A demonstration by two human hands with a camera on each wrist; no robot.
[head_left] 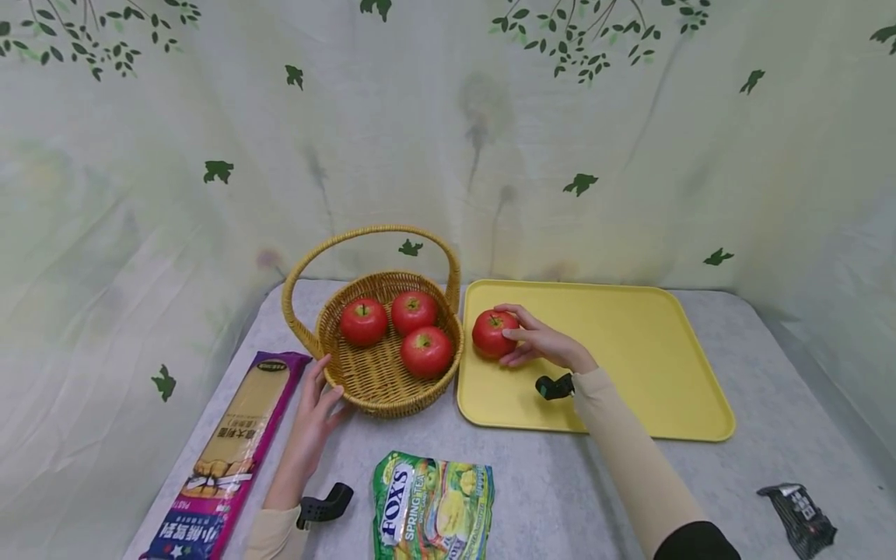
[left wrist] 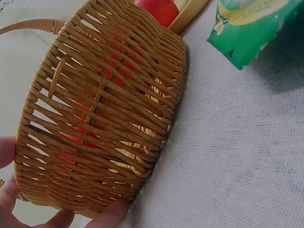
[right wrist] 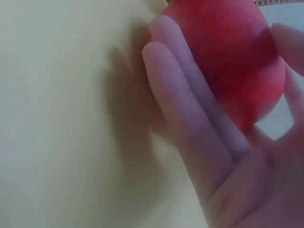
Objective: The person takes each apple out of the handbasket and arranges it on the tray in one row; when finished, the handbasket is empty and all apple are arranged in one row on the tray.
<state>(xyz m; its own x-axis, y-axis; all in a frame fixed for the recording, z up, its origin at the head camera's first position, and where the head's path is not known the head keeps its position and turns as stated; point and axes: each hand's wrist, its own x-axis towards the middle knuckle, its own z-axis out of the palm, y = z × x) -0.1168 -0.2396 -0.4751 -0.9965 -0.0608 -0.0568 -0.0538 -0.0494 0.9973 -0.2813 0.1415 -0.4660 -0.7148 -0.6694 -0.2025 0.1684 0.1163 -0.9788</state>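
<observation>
Got three apples (head_left: 427, 352) in wicker basket (head_left: 371, 375), fourth (head_left: 488, 336) outside — pinched in right hand (head_left: 547, 343); touching basket with spread left hand (head_left: 316, 416).

Head: moderately bright, soft diffuse light; faint shadow beside the right sleeve (head_left: 633, 451). Left wrist: dimmer; basket (left wrist: 102, 109) weave legible, shade beneath the green packet (left wrist: 242, 45). Right wrist: dim, hazy, soft; blurred shadow of the right hand (right wrist: 225, 159) on the tray (right wrist: 57, 114).

From above, the head view faces forward and down across the counter (head_left: 539, 490). The left wrist view, tilted, looks closely at the wicker basket (left wrist: 130, 104); the right wrist's, closer, at a red apple (right wrist: 237, 52). The head view shares both.
</observation>
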